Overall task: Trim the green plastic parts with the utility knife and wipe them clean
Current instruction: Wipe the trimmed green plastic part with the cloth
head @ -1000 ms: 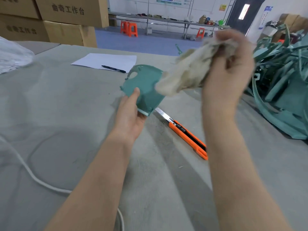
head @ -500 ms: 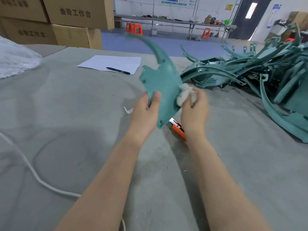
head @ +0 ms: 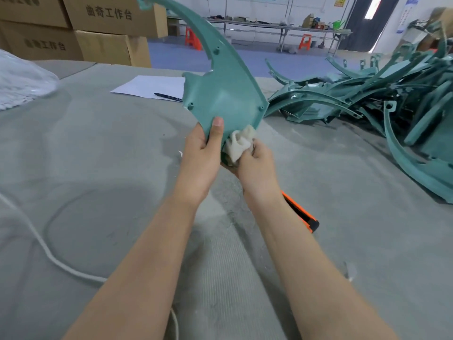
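The left hand (head: 201, 158) holds a curved green part (head: 225, 92) upright above the grey table (head: 98, 155), its thumb lying flat on the near face while the other fingers reach behind it, out of sight. The part's narrow end sweeps up and to the left. At the lower edge of the part, the right hand (head: 255, 168) has its fingers curled around a bunched white rag (head: 239, 143), which touches the plastic just beside the left thumb. Below the part, an orange knife (head: 301, 212) lies on the table, half hidden by the right forearm. To the right of the part sits a pile of green parts (head: 367, 101). Behind the part, a sheet of paper (head: 149, 87) carries a black pen (head: 168, 96). Far to its left, a white cord (head: 44, 249) trails across the table.
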Motion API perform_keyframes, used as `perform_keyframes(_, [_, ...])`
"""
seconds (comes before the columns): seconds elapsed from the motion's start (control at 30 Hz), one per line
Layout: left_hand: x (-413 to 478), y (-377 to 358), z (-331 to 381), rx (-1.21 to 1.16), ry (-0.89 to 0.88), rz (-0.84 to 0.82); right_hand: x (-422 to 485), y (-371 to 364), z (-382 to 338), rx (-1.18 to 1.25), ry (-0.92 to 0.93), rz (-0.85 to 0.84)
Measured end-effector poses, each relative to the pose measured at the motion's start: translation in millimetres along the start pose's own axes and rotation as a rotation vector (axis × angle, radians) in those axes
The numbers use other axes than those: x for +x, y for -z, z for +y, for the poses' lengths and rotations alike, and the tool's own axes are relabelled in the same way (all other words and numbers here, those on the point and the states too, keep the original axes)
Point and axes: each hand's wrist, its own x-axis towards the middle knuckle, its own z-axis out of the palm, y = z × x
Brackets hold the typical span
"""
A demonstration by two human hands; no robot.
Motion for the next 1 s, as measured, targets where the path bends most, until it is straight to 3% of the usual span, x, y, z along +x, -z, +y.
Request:
perform_keyframes(0.17, [-10.6, -8.2, 2.2, 0.251, -0.04, -0.158, 20.8, 19.0, 6.6, 0.198, -0.118, 0.285])
perform_keyframes(0.27, [-14.0, -12.5, 4.0, 0.288, -0.002, -0.24, 26.9, 32.9, 9.5, 0.268, -0.119, 0.368])
perform_keyframes(0.43, [-10.8, -0.8, 8.5, 0.159, 0.062, -0.27, 32.4, 35.2, 12.2, 0.218, -0.036, 0.418])
perform_keyframes(0.57, [1.8, 15.9, 4.9, -0.113, 0.178, -0.09, 43.3, 76.1, 7.6, 0.48, -0.1, 0.617])
perform_keyframes(0.67, [4.9, 19.9, -0.7, -0.099, 0.193, -0.043, 40.1, 80.9, 2.6, 0.613, -0.044, 0.4])
perform_keyframes(0.77, [1.3, 15.9, -7.6, -0.067, 0.187, -0.123, 31.2, 54.8, 4.3, 0.104, 0.104, 0.036])
perform_keyframes(0.83, [1.8, 17.1, -7.7, -0.077, 0.187, -0.161, 24.1, 43.9, 11.9, -0.211, 0.181, -0.044])
perform_keyframes(1.0, [2.5, 24.2, -1.2, -0.14, 0.272, -0.248, 26.8, 49.9, 11.6, -0.273, 0.251, 0.21])
